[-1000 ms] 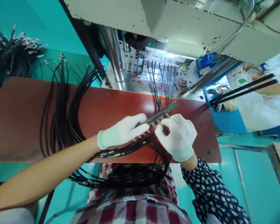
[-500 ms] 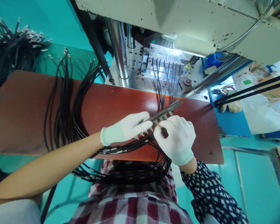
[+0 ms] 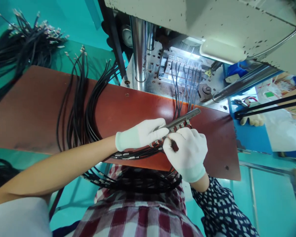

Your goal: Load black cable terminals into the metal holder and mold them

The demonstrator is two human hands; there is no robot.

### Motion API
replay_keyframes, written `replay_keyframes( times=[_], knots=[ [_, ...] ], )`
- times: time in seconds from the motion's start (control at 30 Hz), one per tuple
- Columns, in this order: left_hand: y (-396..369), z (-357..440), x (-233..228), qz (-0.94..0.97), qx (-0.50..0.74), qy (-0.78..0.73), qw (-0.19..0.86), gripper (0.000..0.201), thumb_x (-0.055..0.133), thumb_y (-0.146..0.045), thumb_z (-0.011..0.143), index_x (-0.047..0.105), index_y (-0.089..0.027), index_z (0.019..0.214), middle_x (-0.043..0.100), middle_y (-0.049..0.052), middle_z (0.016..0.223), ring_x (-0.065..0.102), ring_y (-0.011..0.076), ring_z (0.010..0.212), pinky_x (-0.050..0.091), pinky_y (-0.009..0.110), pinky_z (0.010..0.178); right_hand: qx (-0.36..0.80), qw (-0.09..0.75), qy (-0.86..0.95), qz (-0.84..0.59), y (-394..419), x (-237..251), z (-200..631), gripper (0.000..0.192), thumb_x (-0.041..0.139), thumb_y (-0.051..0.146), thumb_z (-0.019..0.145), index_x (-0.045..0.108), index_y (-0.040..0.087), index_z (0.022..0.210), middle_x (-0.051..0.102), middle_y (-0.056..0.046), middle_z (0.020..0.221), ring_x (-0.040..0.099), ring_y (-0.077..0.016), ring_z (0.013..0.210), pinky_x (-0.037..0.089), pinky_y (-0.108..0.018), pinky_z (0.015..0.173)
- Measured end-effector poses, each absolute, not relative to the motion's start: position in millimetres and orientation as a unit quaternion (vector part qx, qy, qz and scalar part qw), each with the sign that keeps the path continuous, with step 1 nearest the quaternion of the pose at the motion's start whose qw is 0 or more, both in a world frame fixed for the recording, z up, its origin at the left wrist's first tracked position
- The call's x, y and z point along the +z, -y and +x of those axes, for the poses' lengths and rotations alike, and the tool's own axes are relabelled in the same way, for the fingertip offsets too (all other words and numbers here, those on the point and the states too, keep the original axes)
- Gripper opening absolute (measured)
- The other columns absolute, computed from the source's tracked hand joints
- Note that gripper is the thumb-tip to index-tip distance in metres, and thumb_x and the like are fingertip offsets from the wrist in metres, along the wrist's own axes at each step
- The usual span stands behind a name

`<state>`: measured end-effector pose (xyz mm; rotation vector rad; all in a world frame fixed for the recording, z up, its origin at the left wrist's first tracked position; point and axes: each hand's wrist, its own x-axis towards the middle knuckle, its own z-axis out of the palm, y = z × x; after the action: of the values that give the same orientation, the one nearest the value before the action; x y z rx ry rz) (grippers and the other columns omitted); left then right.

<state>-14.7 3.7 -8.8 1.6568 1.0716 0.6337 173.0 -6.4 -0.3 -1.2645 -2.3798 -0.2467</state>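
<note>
A narrow grey metal bar (image 3: 187, 117) slants above the board, with a row of small metal connectors (image 3: 180, 126) along its near edge. My left hand (image 3: 146, 131), in a white glove, is closed around the bar's left part, thumb on top. At the bar's near edge, my right hand (image 3: 187, 151), also gloved, pinches with thumb and forefinger. What sits between those fingertips is too small to make out. Black cables (image 3: 135, 155) run below the hands, and a thick loop of black cables (image 3: 143, 186) lies across my lap.
Behind the bar stands a press with a lit metal mould (image 3: 167, 72), thin black cables (image 3: 179, 89) trailing from it. Steel columns (image 3: 139, 49) flank it. Cable bundles (image 3: 76, 108) lie over the brown board (image 3: 34, 108). At right are a spare glove (image 3: 253, 119) and black rods (image 3: 273, 104).
The view has turned, so the press and board appear farther right. My left hand keeps its hold on the bar. My right fingers have shifted slightly at the connector row.
</note>
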Motion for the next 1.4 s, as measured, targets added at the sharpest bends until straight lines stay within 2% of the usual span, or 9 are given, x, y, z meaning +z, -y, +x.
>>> replay_keyframes(
  times=[0.13, 0.3, 0.47, 0.67, 0.83, 0.93, 1.1, 1.23, 1.4],
  knots=[
    [-3.5, -14.6, -9.1, 0.686, 0.268, -0.446, 0.509, 0.039, 0.038, -0.051, 0.099, 0.047, -0.017, 0.081, 0.047, -0.003, 0.074, 0.043, 0.0112, 0.068, 0.035, 0.027, 0.063, -0.086, 0.221, 0.86, -0.451, 6.7, -1.0, 175.8, 0.016, 0.063, 0.022, 0.081, 0.067, 0.023, 0.065, 0.059, -0.002, 0.067, 0.047, -0.0181, 0.067, 0.026, -0.037, 0.064],
    [-1.8, -13.8, -6.8, 0.667, 0.281, -0.449, 0.524, 0.04, 0.038, -0.052, 0.098, 0.044, -0.017, 0.079, 0.041, -0.004, 0.072, 0.039, 0.0109, 0.066, 0.034, 0.026, 0.061, -0.069, 0.194, 0.868, -0.452, 15.6, 9.6, 179.7, 0.013, 0.066, 0.035, 0.086, 0.073, 0.026, 0.092, 0.066, -0.002, 0.083, 0.051, -0.0186, 0.073, 0.027, -0.037, 0.067],
    [-1.0, -13.1, -7.0, 0.663, 0.286, -0.454, 0.522, 0.041, 0.038, -0.052, 0.098, 0.042, -0.017, 0.076, 0.036, -0.004, 0.069, 0.035, 0.0106, 0.065, 0.033, 0.025, 0.06, -0.077, 0.176, 0.878, -0.439, 19.0, 16.4, 172.8, 0.01, 0.066, 0.033, 0.086, 0.073, 0.026, 0.082, 0.062, -0.001, 0.073, 0.046, -0.0173, 0.068, 0.022, -0.037, 0.063],
    [-2.3, -13.5, -7.7, 0.665, 0.283, -0.451, 0.524, 0.041, 0.038, -0.052, 0.097, 0.042, -0.017, 0.076, 0.037, -0.005, 0.07, 0.035, 0.0105, 0.065, 0.033, 0.025, 0.06, -0.08, 0.156, 0.883, -0.435, 17.7, 15.3, 166.2, 0.021, 0.062, 0.027, 0.088, 0.069, 0.023, 0.069, 0.054, 0.001, 0.06, 0.043, -0.0164, 0.063, 0.021, -0.036, 0.063],
    [-2.1, -14.0, -6.8, 0.667, 0.282, -0.45, 0.523, 0.041, 0.037, -0.052, 0.098, 0.041, -0.017, 0.076, 0.038, -0.005, 0.07, 0.035, 0.0103, 0.065, 0.033, 0.025, 0.06, -0.097, 0.201, 0.881, -0.418, 13.7, 6.6, 163.5, 0.026, 0.062, 0.019, 0.082, 0.06, 0.021, 0.056, 0.049, 0.001, 0.055, 0.043, -0.0162, 0.061, 0.025, -0.035, 0.064],
    [-1.1, -13.8, -7.9, 0.672, 0.288, -0.447, 0.516, 0.041, 0.037, -0.051, 0.098, 0.041, -0.017, 0.076, 0.038, -0.005, 0.071, 0.036, 0.0101, 0.065, 0.033, 0.025, 0.061, -0.087, 0.196, 0.88, -0.423, 14.0, 7.0, 164.9, 0.026, 0.063, 0.021, 0.083, 0.061, 0.022, 0.057, 0.051, 0.001, 0.056, 0.045, -0.0158, 0.061, 0.026, -0.035, 0.064],
    [-0.2, -12.8, -8.4, 0.663, 0.293, -0.449, 0.523, 0.038, 0.038, -0.047, 0.099, 0.04, -0.017, 0.075, 0.038, -0.005, 0.07, 0.037, 0.0099, 0.065, 0.033, 0.024, 0.06, -0.05, 0.18, 0.888, -0.42, 22.5, 15.1, 168.9, 0.013, 0.065, 0.033, 0.087, 0.072, 0.024, 0.079, 0.063, 0.001, 0.067, 0.048, -0.0155, 0.063, 0.024, -0.036, 0.064],
    [-0.8, -12.8, -8.6, 0.666, 0.3, -0.441, 0.522, 0.038, 0.039, -0.046, 0.099, 0.039, -0.018, 0.074, 0.038, -0.005, 0.068, 0.036, 0.0094, 0.063, 0.031, 0.024, 0.059, -0.052, 0.171, 0.893, -0.413, 25.2, 11.1, 166.0, 0.016, 0.064, 0.029, 0.086, 0.07, 0.024, 0.071, 0.059, 0.001, 0.062, 0.046, -0.0162, 0.063, 0.023, -0.036, 0.064],
    [-0.6, -13.8, -11.2, 0.671, 0.303, -0.437, 0.517, 0.038, 0.038, -0.047, 0.099, 0.039, -0.018, 0.074, 0.037, -0.005, 0.07, 0.035, 0.0094, 0.064, 0.032, 0.024, 0.061, -0.068, 0.219, 0.887, -0.4, 19.3, 1.2, 159.3, 0.021, 0.063, 0.019, 0.08, 0.063, 0.022, 0.059, 0.056, 0.001, 0.057, 0.047, -0.0159, 0.061, 0.025, -0.036, 0.064]
  ],
)
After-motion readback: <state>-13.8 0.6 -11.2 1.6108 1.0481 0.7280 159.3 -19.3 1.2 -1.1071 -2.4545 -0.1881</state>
